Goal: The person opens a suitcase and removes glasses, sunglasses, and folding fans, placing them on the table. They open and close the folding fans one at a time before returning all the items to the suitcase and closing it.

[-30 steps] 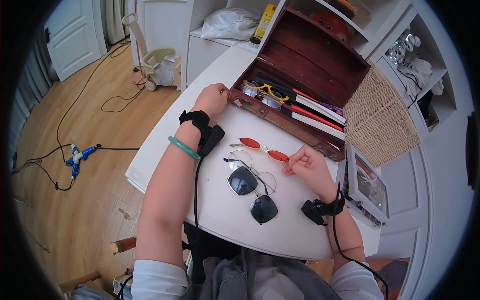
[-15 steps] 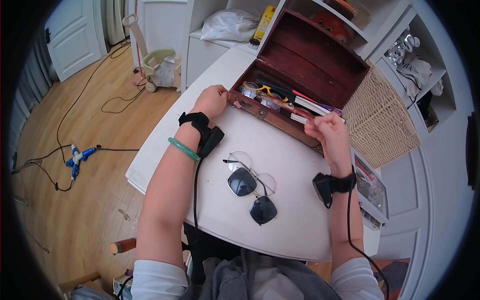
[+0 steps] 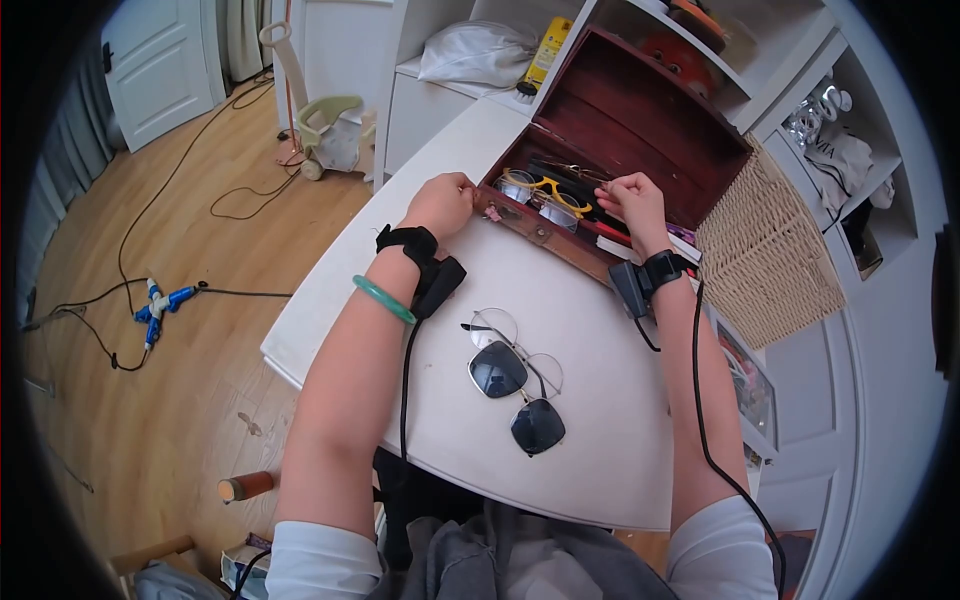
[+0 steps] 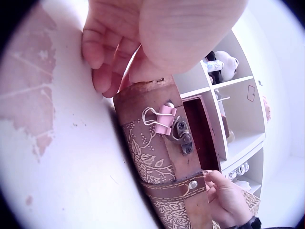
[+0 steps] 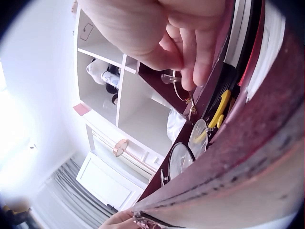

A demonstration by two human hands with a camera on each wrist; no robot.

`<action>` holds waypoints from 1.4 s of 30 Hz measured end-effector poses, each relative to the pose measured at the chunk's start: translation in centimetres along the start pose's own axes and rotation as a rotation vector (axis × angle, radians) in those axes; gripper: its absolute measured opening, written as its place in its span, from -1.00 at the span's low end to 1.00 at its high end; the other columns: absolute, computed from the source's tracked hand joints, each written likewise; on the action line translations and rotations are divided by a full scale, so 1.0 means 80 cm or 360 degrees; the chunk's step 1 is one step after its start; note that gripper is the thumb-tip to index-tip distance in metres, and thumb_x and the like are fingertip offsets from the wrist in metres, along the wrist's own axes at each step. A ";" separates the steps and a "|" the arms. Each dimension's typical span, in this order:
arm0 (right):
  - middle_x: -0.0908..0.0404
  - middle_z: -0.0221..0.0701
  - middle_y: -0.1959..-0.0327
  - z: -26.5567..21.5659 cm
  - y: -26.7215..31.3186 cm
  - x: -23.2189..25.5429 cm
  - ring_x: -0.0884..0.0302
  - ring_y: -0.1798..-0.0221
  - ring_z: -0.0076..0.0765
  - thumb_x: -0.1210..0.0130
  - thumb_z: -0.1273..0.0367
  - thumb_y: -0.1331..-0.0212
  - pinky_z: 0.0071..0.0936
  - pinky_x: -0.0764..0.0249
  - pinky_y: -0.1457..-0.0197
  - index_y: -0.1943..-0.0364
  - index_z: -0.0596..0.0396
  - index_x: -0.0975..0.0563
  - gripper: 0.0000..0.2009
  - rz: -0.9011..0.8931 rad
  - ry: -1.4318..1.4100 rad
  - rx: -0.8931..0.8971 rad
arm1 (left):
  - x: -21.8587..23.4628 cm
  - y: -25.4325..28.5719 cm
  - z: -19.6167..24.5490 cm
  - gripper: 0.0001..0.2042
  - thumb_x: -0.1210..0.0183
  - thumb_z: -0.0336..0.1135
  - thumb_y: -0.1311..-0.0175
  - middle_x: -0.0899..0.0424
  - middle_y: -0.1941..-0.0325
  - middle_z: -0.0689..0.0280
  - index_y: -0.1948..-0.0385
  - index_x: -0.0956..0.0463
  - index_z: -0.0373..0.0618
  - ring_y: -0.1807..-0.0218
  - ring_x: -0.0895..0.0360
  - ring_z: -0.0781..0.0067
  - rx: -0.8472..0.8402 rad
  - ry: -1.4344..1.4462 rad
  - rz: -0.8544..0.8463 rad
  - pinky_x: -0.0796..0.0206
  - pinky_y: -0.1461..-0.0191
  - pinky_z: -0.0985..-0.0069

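My left hand grips the left end of an open dark-red wooden box, close to a pink binder clip on its front. Over the box's interior, my right hand pinches thin gold-framed sunglasses; the fingers hide much of them. Inside the box lie yellow-framed glasses, clear-lensed glasses and several flat cases or booklets, partly behind the right hand. On the white table, dark square sunglasses overlap round wire-framed glasses.
The box's raised lid leans back toward white shelves. A woven basket stands to the right of the box, with a glass-fronted case below it. Cables and a blue-and-white power strip lie on the floor at left.
My right hand has lifted the red-lensed sunglasses off the table and carried them up and leftward into the box. The left hand stays at the box's end; the head view has shifted slightly.
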State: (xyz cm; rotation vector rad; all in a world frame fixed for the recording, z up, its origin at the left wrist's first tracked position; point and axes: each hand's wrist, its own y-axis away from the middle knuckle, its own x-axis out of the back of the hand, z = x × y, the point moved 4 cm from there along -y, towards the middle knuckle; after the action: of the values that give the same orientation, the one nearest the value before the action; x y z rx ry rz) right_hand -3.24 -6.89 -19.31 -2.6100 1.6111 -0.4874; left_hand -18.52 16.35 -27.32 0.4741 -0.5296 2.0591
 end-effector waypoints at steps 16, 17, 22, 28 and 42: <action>-0.55 -0.44 0.45 -0.028 0.113 -0.020 -0.51 0.40 -0.61 -0.06 0.48 -0.13 -0.70 -0.42 0.29 0.36 0.20 -0.48 -0.94 -0.0360 0.0204 0.0039 | 0.000 0.000 0.000 -0.75 0.09 -0.30 -0.19 -0.63 0.31 0.07 0.29 -0.56 -0.18 0.20 -0.56 0.10 0.0022 -0.0008 0.0002 -0.36 0.06 0.33; -0.55 -0.45 0.45 -0.035 0.132 -0.023 -0.50 0.39 -0.62 -0.07 0.48 -0.12 -0.70 -0.41 0.26 0.38 0.19 -0.48 -0.94 -0.0418 0.0215 -0.0005 | 0.001 0.001 0.002 -0.75 0.09 -0.30 -0.19 -0.63 0.31 0.07 0.29 -0.56 -0.18 0.20 -0.56 0.10 0.0024 -0.0009 -0.0002 -0.36 0.06 0.33; -0.51 -0.53 0.55 -0.048 0.195 -0.019 -0.40 0.50 -0.71 -0.13 0.46 -0.07 -0.71 -0.34 0.41 0.44 0.19 -0.50 -0.92 -0.0401 0.0415 0.0186 | 0.002 0.002 0.003 -0.75 0.08 -0.30 -0.19 -0.63 0.30 0.08 0.28 -0.56 -0.19 0.20 -0.56 0.11 0.0008 0.0014 0.0003 -0.36 0.06 0.34; -0.48 -0.56 0.63 -0.038 0.248 -0.021 -0.35 0.56 -0.71 -0.23 0.41 -0.01 -0.69 -0.31 0.48 0.50 0.17 -0.50 -0.85 -0.1007 0.0955 -0.0128 | 0.003 0.002 0.002 -0.76 0.05 -0.30 -0.19 -0.63 0.31 0.07 0.29 -0.56 -0.20 0.21 -0.56 0.11 0.0020 0.0016 -0.0006 -0.36 0.06 0.36; -0.43 -0.51 0.62 -0.012 0.254 -0.024 -0.33 0.58 -0.66 -0.27 0.41 0.06 -0.67 -0.30 0.50 0.42 0.18 -0.46 -0.79 -0.0849 0.1061 0.0006 | -0.001 -0.002 -0.004 -0.76 0.06 -0.31 -0.17 -0.62 0.33 0.05 0.31 -0.56 -0.19 0.22 -0.56 0.08 -0.0002 0.0037 0.0008 -0.36 0.08 0.34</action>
State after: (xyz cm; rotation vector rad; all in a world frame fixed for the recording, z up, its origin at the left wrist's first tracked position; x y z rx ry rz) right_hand -21.87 -14.45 -22.76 -3.0460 0.9343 -1.5079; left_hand -18.36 16.56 -27.63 0.4483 -0.5186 2.0669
